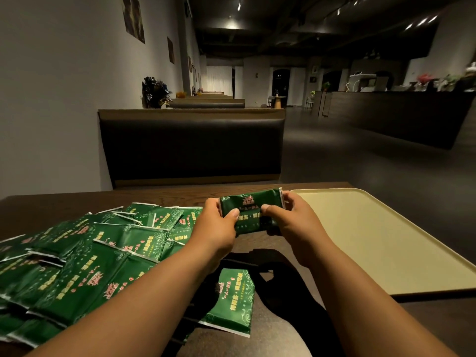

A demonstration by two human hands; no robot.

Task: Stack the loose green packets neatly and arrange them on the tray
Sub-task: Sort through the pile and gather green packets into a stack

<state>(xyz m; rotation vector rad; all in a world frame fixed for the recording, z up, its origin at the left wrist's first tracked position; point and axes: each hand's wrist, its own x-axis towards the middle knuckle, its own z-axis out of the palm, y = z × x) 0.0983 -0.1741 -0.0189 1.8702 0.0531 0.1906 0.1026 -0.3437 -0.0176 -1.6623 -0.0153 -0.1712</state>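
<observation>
1. As loose packets [98, 256] litter the table [167, 197], left hand [219, 224] and right hand [289, 220] pinch a small stack [251, 208] by its ends, near the tray [373, 228].
2. Likely light, slick, soft; short ends grip best.

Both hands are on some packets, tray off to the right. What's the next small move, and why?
Probably shift the held packets rightward and set them down on the tray. The left hand and right hand grip them by both ends, edges look aligned, and the tray lies right beside the right hand, while the loose pile lies on the left.
</observation>
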